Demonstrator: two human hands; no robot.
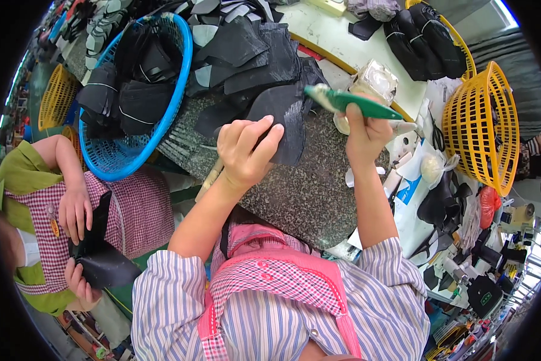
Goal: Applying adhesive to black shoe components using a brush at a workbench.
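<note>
My left hand (246, 150) is closed with curled fingers, gripping the near left edge of a black curved sheet piece (285, 120). That piece looks like leather or a similar material and lies over the stone slab. A wooden handle (210, 179) shows beside my left wrist; its other end is hidden by the hand. My right hand (366, 135) is closed around a green-handled brush (373, 107), raised above the right side of the slab. Its pale, glue-crusted end points left towards the black piece. Behind the brush stands a white, crusted container (376, 81).
Black cut pieces (264, 57) are heaped at the slab's far side. A blue basket (183, 66) of bundled pieces stands left, a yellow basket (484, 123) right. A co-worker (71, 204) sits at left holding a black piece. Bags and scraps crowd the right.
</note>
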